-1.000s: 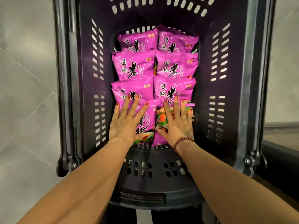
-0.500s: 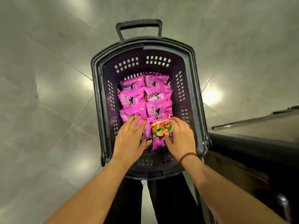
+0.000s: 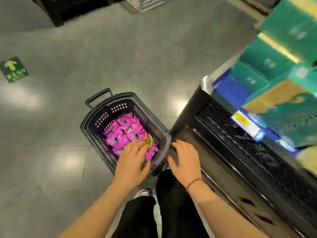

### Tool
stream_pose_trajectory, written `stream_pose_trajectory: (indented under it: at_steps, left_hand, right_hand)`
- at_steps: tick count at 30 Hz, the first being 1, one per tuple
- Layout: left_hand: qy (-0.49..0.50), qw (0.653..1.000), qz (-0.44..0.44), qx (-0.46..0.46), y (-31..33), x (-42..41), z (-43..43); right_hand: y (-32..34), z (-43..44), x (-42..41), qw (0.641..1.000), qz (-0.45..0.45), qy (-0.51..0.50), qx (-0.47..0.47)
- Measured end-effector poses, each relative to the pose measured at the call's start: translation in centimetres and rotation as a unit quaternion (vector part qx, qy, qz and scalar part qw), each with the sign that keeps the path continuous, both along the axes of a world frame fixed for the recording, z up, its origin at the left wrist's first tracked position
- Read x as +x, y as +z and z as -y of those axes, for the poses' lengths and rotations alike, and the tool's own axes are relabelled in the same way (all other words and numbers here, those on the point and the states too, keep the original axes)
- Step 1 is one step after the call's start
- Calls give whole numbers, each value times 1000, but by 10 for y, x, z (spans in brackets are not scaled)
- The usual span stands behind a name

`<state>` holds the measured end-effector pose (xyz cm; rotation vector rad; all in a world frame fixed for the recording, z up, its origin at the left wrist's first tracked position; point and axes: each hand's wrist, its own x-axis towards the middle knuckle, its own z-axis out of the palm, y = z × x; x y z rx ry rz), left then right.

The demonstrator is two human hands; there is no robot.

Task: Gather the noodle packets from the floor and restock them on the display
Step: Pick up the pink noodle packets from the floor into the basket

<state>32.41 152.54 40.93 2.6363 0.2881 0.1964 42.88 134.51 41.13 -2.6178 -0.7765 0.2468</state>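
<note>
Magenta plastic noodle packets (image 3: 123, 133) lie in rows in the dark purple perforated plastic basket (image 3: 120, 107) on the grey tiled floor (image 3: 120, 57), right under the left hand (image 3: 131, 162). It's laid over the nearest packet, fingers lightly bent, but it's too blurred to say whether it truly grips. The right hand (image 3: 186, 160) hovers just beside it, fingers spread and holding nothing, over the basket's rim. Beyond that hand is the black mesh-fronted display (image 3: 231, 134), stacked with teal cardboard boxes (image 3: 274, 48). The risks, I'd say: with slick film and a one-handed lift, a packet could slip and drop back, or drag its overlapping neighbours askew. The basket sits just beside the display base, so a knock could shove it.
</note>
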Motion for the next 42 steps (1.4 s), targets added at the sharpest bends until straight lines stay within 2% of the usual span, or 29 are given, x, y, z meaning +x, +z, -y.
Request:
stream_pose_trajectory:
  at_steps: [4, 10, 16, 25, 27, 30, 32, 35, 42]
  left_hand:
    - [-161, 987, 28, 15, 22, 2, 51]
    - [-377, 923, -3, 69, 43, 22, 151]
    - [-513, 854, 1, 81, 64, 21, 312]
    - [-663, 742, 24, 95, 80, -29, 596]
    - [-696, 711, 34, 93, 87, -40, 649]
    - [-737, 667, 62, 84, 101, -58, 720]
    - [-763, 637, 80, 80, 111, -70, 766]
    - [-790, 600, 101, 76, 115, -84, 834]
    - [-843, 522, 128, 4, 117, -108, 988]
  right_hand:
    - [26, 70, -40, 992, 37, -124, -8]
    - [39, 186, -100, 952, 53, -302, -13]
    - [57, 329, -182, 884, 15, -468, -1]
    - [82, 556, -316, 785, -22, -619, -26]
    - [85, 596, -344, 753, -37, -656, -35]
    - [90, 644, -385, 692, 0, -721, -36]
    - [96, 673, -409, 653, -6, -756, -39]
    - [104, 714, -437, 607, -5, -794, -41]
    - [122, 818, -471, 515, 26, -855, -48]
